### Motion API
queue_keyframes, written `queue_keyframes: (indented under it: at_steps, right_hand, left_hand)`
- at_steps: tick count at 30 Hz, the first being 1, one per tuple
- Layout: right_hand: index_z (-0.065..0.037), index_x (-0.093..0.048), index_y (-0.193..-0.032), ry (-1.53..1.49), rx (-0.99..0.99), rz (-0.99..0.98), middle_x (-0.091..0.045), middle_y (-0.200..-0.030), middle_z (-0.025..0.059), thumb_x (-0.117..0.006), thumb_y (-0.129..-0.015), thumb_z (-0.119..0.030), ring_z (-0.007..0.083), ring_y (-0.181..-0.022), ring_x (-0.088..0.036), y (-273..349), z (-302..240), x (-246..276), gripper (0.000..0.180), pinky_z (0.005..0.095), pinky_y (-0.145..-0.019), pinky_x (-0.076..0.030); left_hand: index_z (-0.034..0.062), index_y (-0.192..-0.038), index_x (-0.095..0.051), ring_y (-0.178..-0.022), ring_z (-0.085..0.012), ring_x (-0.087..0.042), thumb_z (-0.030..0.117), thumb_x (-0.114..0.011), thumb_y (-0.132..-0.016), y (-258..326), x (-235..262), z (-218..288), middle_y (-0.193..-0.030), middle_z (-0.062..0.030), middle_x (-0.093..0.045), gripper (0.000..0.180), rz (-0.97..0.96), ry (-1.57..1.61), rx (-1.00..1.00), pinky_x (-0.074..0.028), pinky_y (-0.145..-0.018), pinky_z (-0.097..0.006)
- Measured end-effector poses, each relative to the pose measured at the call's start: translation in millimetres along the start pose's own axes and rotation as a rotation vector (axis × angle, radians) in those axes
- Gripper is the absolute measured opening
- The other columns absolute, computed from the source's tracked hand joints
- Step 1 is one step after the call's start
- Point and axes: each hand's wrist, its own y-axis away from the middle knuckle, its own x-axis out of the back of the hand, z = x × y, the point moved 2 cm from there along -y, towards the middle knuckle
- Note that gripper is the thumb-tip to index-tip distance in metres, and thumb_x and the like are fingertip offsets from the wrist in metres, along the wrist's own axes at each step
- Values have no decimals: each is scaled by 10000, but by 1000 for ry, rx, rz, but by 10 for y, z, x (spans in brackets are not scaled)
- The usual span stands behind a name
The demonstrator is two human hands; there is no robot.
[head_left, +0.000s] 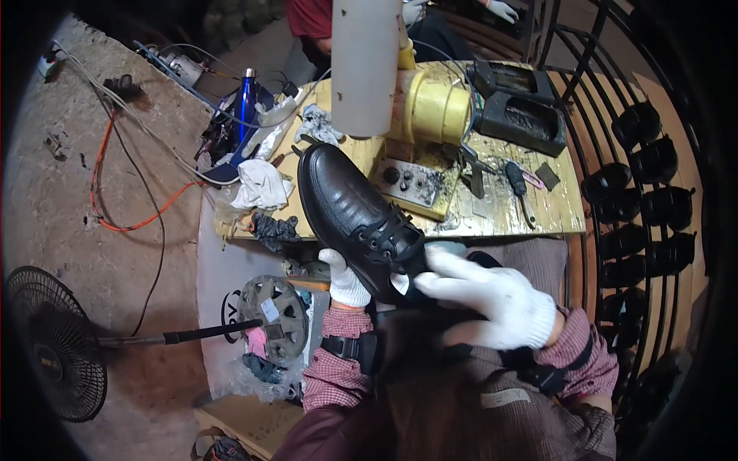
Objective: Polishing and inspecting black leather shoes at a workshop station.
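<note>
I see the shoe (357,223) held in the air just before the desk (492,219), with its long axis going from the toe at upper left, toward the desk, down to the heel at lower right, at my body. My left hand (344,280) is closed under the sole, near the middle. My right hand (492,296) lies half open on the heel end, fingers spread, so it is the nearer one to the laces.

Holding a dark lace-up shoe (355,219) in both gloved hands.
I'm gripping its underside with my left hand (344,278), while my right hand (492,298) is resting near the heel, possibly pinching it; toe is pointing toward the yellow workbench (503,211).
</note>
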Motion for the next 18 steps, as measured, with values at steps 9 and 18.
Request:
queue_keyframes:
  at_steps: [9, 18]
  right_hand:
    - [-10, -674, -1340, 156, -342, 393, -605, -1432, 283, -857, -789, -270, 432, -1278, -645, 954, 166, 118, 636, 424, -1038, -553]
    - [-13, -585, -1446, 256, -812, 303, -557, -1501, 270, -797, -763, -290, 399, -1420, -527, 1494, 373, -70, 767, 410, -1163, -448]
  left_hand:
    - [32, -1574, -380, -1327, -355, -586, 825, -754, -670, -611, -124, 343, -1505, -172, -552, 1259, -38, -70, -113, -513, -1118, -530]
    - [80, -1595, -362, -1322, -348, -581, 826, -701, -721, -377, -52, 272, -1515, -151, -541, 1197, 132, 2, -163, -498, -1142, -526]
